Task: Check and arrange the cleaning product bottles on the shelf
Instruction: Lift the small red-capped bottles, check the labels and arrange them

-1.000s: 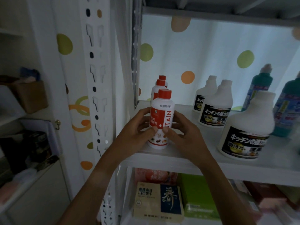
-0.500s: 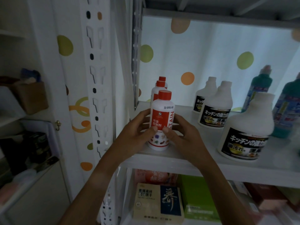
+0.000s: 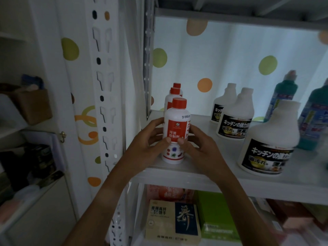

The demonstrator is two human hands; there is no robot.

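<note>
Left hand [image 3: 142,148] and right hand [image 3: 200,148] curled round front red-capped bottle [image 3: 175,132] upright on shelf [image 3: 221,176]; two matching bottles [image 3: 174,96] largely hidden behind it, right-edge bottles blurred

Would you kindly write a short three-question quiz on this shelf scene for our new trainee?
1. True or false: both hands hold the front red-capped white bottle.
2. How many red-capped white bottles stand in that row on the white shelf?
3. The large white bottles with black labels stand: A) left of the held bottle, B) right of it, C) on the shelf below.

Key: 1. True: the left hand and right hand grip it, thumbs on the label. 2. Three. 3. B.
</note>
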